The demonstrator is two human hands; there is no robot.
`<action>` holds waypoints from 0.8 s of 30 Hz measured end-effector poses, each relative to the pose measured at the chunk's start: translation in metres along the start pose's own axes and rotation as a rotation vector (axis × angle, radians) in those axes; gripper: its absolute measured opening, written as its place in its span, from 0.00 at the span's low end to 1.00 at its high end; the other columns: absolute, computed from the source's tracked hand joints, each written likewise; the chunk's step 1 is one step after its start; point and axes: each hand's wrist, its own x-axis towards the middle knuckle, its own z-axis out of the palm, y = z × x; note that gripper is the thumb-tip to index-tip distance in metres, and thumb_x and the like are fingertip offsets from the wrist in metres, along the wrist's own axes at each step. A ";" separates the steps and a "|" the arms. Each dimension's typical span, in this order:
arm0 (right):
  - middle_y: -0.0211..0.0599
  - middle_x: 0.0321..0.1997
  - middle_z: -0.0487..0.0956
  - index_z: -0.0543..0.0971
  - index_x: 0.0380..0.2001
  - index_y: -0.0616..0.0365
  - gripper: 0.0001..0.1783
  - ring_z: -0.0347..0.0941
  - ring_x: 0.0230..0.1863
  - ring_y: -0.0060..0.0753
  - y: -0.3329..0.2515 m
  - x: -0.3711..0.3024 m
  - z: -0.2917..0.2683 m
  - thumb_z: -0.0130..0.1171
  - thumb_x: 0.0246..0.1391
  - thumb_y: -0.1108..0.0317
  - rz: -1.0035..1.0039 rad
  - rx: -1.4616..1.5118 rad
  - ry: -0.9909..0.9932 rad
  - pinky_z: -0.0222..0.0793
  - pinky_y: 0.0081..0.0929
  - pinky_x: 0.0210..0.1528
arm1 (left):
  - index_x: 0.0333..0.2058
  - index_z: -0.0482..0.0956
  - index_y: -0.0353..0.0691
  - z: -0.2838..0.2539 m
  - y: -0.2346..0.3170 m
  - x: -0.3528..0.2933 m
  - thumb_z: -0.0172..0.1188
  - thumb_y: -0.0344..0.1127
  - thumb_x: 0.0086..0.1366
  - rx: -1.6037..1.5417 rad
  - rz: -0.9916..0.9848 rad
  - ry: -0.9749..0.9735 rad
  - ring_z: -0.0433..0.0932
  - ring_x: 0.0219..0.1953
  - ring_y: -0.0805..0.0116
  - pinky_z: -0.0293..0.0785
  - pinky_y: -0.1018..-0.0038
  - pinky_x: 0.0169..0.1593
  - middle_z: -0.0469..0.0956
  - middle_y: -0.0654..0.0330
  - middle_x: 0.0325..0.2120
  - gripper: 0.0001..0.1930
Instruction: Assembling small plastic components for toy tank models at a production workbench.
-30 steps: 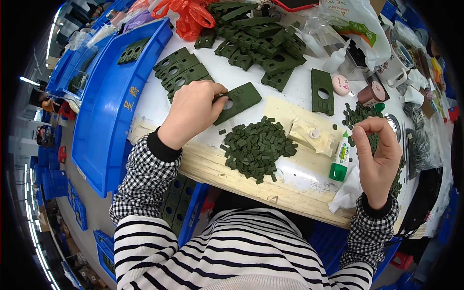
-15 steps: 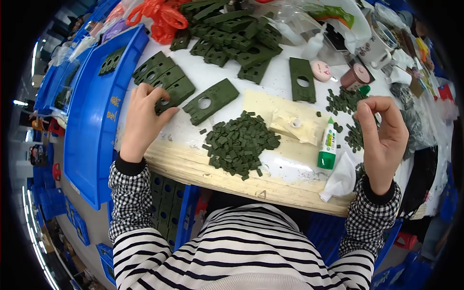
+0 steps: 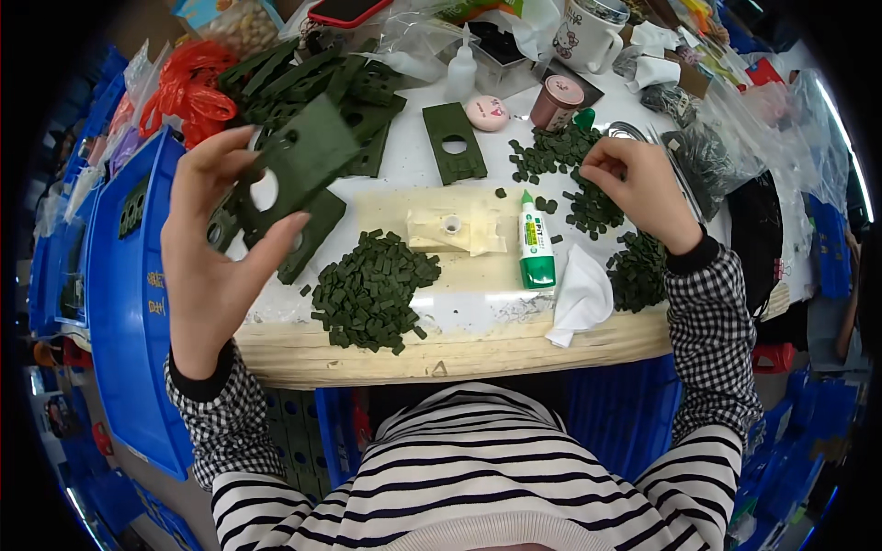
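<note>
Left hand [image 3: 209, 266] has a dark green plate with a round hole [image 3: 317, 145] gripped between thumb and fingers, lifted and tilted above the surface [image 3: 482, 317], partly covering another green plate [image 3: 317, 230] that lies there. Right hand [image 3: 648, 188] is up near the scattered green chips [image 3: 593, 204], thumb and fingers drawn together; we can't tell whether anything is pinched in them.

Progress, as we read it: one plate picked up, but we see no loose chip set on its visible face; far face hidden. Left over: a heap of green plates [image 3: 303, 78] at the back, a single holed plate [image 3: 467, 163] flat near the middle, and a big pile of chips [image 3: 372, 292] loose in front. Taped cream block [image 3: 427, 230] carries no plate. Glue bottle [image 3: 536, 234] sits just beside it, untouched by either hand.
</note>
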 end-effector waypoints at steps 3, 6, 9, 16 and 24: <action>0.40 0.23 0.79 0.80 0.27 0.64 0.08 0.76 0.26 0.36 0.015 0.014 0.009 0.66 0.49 0.70 0.083 -0.022 -0.107 0.70 0.31 0.31 | 0.49 0.76 0.34 0.022 0.001 0.027 0.70 0.26 0.48 -0.072 0.203 -0.103 0.77 0.43 0.61 0.73 0.71 0.47 0.76 0.54 0.39 0.26; 0.41 0.23 0.80 0.79 0.25 0.63 0.08 0.77 0.26 0.37 0.026 0.028 0.012 0.68 0.45 0.71 0.057 -0.056 -0.166 0.71 0.32 0.31 | 0.49 0.76 0.34 0.035 0.003 0.032 0.68 0.25 0.47 -0.092 0.239 -0.195 0.75 0.43 0.60 0.71 0.72 0.48 0.75 0.54 0.41 0.27; 0.41 0.23 0.80 0.79 0.25 0.63 0.08 0.77 0.26 0.37 0.020 0.033 0.006 0.68 0.45 0.72 0.060 -0.071 -0.235 0.72 0.32 0.32 | 0.51 0.76 0.34 0.043 -0.005 0.023 0.69 0.25 0.46 -0.136 0.188 -0.252 0.74 0.43 0.61 0.70 0.72 0.48 0.75 0.54 0.42 0.28; 0.30 0.27 0.80 0.81 0.35 0.67 0.06 0.71 0.27 0.15 -0.056 0.028 -0.030 0.64 0.52 0.77 -0.077 0.162 -0.009 0.70 0.17 0.32 | 0.49 0.75 0.32 0.053 -0.013 0.012 0.72 0.26 0.46 -0.160 0.229 -0.230 0.75 0.44 0.58 0.72 0.70 0.48 0.75 0.52 0.42 0.28; 0.34 0.34 0.83 0.81 0.38 0.67 0.07 0.78 0.34 0.16 -0.113 0.003 0.007 0.62 0.57 0.76 -0.046 0.828 0.048 0.73 0.14 0.37 | 0.50 0.76 0.33 0.053 -0.003 0.003 0.73 0.28 0.45 -0.093 0.268 -0.228 0.76 0.42 0.56 0.73 0.68 0.46 0.74 0.51 0.41 0.30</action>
